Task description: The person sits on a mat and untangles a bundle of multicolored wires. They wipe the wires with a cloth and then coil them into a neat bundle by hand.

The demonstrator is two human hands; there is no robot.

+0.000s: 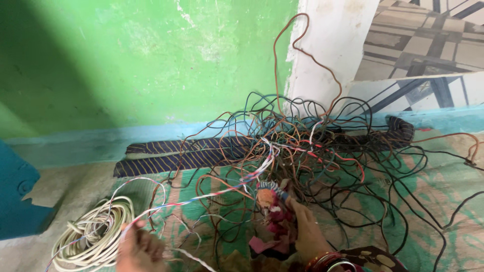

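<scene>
**Ravi:** Head view first: where are the two hands?

**Mina:** Both are low in the frame. The left hand is at the bottom edge, just beside a coil of pale cream cable lying on the floor. A thin twisted wire, striped red, white and blue, runs from that hand up and to the right.

**Ravi:** Are its fingers clenched on the wire?

**Mina:** The wire reaches the hand, and the fingers look curled about it, but the hand is blurred and cut by the frame edge, so I cannot tell for sure.

**Ravi:** And the right hand?

**Mina:** The right hand, with bangles at the wrist, has its fingers closed on a bundle of red and pink cloth scraps. The striped wire ends at the top of that bundle.

**Ravi:** What lies behind?

**Mina:** A big tangle of wires, black, brown, red and blue, is heaped on a green patterned mat, just above the right hand. One brown wire loops high against the white pillar. A dark striped cloth lies along the foot of the green wall.

**Ravi:** Anything at the left?

**Mina:** A blue object, cut off by the edge.
</scene>
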